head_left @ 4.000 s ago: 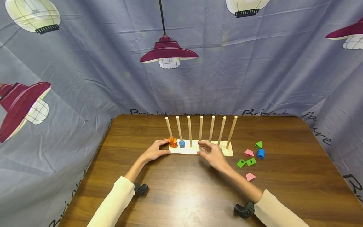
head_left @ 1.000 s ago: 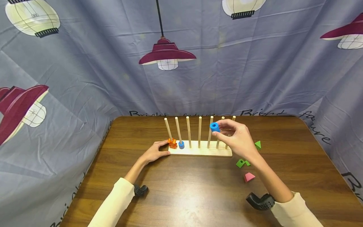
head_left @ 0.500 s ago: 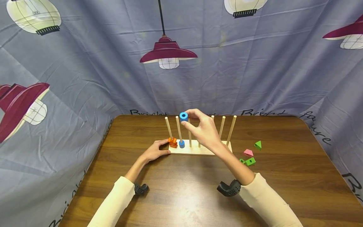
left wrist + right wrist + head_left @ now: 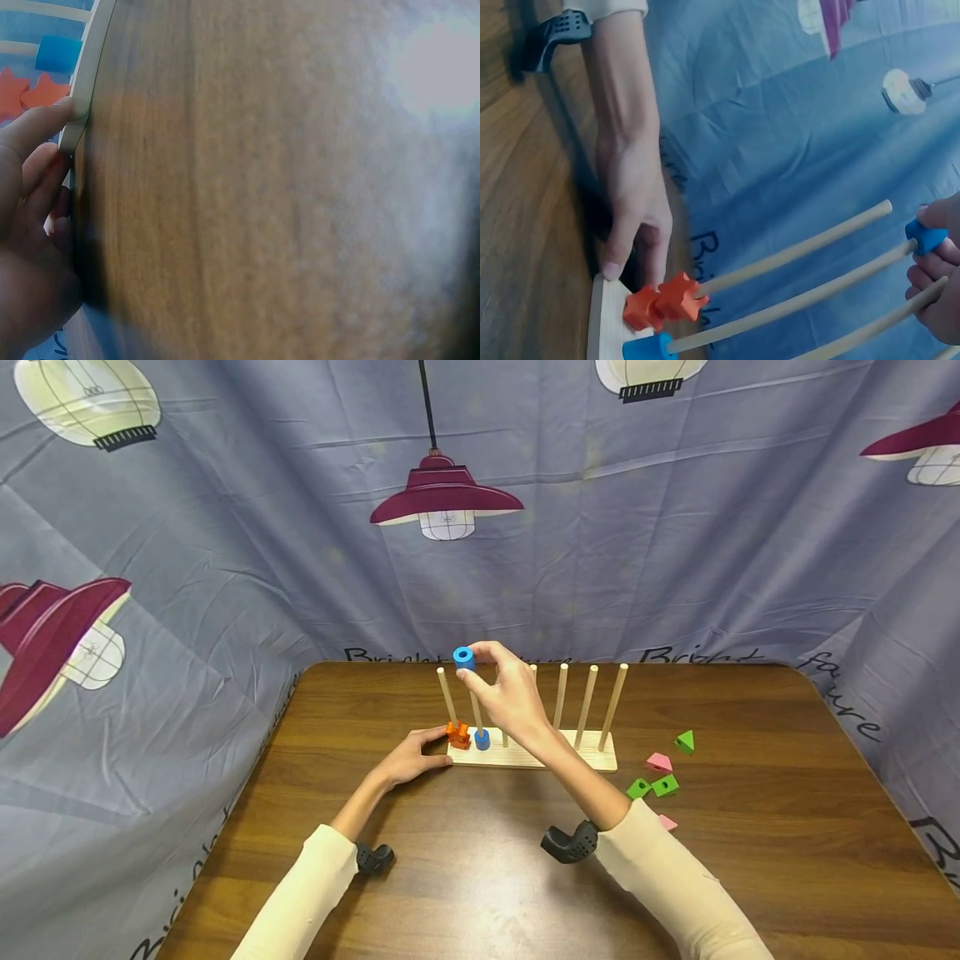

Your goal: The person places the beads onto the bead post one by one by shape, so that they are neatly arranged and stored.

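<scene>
My right hand pinches a blue cylinder with a hole through it. In the right wrist view the blue cylinder sits at the tip of the second peg. My left hand holds the left end of the wooden peg board, thumb at the front edge and fingers toward the back. Two orange star-shaped beads are stacked on the leftmost peg. Another blue cylinder is at the base of the second peg. The right hand partly hides the middle pegs.
Right of the board lie a green triangular block, a pink block, two green blocks and another pink block, partly behind the right sleeve. A patterned grey-blue curtain hangs behind the wooden table.
The right hand picked up the blue cylinder from the table's right side and carried it left to the second peg's tip. The left hand has stayed at the board's end.
</scene>
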Demonstrator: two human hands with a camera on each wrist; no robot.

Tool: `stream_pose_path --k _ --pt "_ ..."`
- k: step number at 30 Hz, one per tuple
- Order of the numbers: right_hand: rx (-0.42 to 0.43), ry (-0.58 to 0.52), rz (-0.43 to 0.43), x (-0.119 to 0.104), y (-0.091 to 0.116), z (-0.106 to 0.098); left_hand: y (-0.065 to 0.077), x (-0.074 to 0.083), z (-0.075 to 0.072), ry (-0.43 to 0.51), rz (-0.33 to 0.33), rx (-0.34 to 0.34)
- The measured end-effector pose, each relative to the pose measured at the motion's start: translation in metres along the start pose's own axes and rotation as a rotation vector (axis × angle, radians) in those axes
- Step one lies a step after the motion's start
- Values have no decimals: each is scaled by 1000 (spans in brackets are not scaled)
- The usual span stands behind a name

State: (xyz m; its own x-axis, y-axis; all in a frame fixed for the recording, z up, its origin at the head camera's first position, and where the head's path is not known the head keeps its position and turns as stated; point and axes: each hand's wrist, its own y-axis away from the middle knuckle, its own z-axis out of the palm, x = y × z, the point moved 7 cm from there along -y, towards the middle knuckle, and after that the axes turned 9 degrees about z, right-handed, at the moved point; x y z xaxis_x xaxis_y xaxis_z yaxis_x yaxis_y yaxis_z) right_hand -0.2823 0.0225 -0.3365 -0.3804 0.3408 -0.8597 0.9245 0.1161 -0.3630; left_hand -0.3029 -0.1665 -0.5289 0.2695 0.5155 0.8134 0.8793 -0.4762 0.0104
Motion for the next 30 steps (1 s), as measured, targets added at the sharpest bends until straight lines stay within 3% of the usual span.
stream_pose_path --k 9,20,30 --pt "25 -3 52 20 4 4 0 -1 -1 -1 7 2" --pt "99 -135 74 42 11 8 -1 1 -1 -24 18 3" --pt "64 -155 180 95 29 30 -2 0 0 11 24 -5"
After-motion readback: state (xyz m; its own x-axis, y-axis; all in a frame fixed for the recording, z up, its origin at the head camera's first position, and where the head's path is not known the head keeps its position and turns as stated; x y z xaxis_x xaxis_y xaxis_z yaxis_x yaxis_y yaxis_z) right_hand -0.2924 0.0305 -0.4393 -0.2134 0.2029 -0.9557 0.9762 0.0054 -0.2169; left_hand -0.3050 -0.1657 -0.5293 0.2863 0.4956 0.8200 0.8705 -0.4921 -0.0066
